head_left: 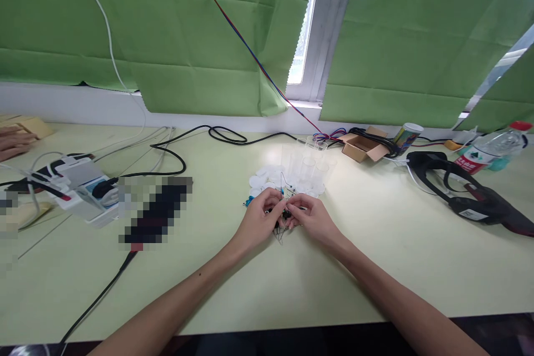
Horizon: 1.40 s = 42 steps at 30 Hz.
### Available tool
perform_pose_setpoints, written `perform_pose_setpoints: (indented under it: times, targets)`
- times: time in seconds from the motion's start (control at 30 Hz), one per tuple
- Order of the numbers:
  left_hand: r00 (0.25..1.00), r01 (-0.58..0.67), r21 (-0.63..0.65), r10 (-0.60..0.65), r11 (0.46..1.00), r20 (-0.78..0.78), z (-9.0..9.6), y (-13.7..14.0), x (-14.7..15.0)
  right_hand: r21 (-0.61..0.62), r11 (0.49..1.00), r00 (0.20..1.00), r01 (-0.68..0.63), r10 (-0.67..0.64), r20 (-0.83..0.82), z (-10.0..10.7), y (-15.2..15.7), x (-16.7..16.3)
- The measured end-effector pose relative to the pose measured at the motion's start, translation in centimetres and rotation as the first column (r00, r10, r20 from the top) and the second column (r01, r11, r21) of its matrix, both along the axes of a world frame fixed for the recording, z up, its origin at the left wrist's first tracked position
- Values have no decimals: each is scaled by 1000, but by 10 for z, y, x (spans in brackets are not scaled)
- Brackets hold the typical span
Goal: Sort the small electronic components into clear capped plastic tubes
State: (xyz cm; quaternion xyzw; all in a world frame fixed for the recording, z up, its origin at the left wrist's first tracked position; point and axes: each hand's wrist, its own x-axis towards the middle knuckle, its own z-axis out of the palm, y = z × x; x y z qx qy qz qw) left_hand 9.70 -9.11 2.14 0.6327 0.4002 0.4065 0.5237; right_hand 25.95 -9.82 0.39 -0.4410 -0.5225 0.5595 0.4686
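Over the middle of the table, my left hand (261,217) and my right hand (315,217) meet, thumbs and fingertips pinched close together. What they pinch is too small to make out. Beneath and between the fingers lies a cluster of small dark parts (286,214) with thin wire leads, partly hidden by my hands. Small blue pieces (249,201) show just beyond my left hand. White round lids (256,181) are spread behind the fingers. Several transparent plastic tubes (307,168) stand behind my right hand.
At left are a white power strip (89,189) with cables, a blurred-out dark device (158,214) and another person's hand (12,142). An open cardboard box (362,147), a can (408,136), a black headset (467,194) and a bottle (492,147) occupy the right.
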Motion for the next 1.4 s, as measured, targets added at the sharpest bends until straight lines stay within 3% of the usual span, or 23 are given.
perform_pose_setpoints:
  times: [0.87,1.4]
  targets:
    - [999,-31,22,32,999,-44,0,-4,1,15,1000,997,0,-1,83,9,-4,-2]
    - [996,-27,-91,34,995,80,7,1,-3,160,986,996,-51,40,76,9,-9,-3]
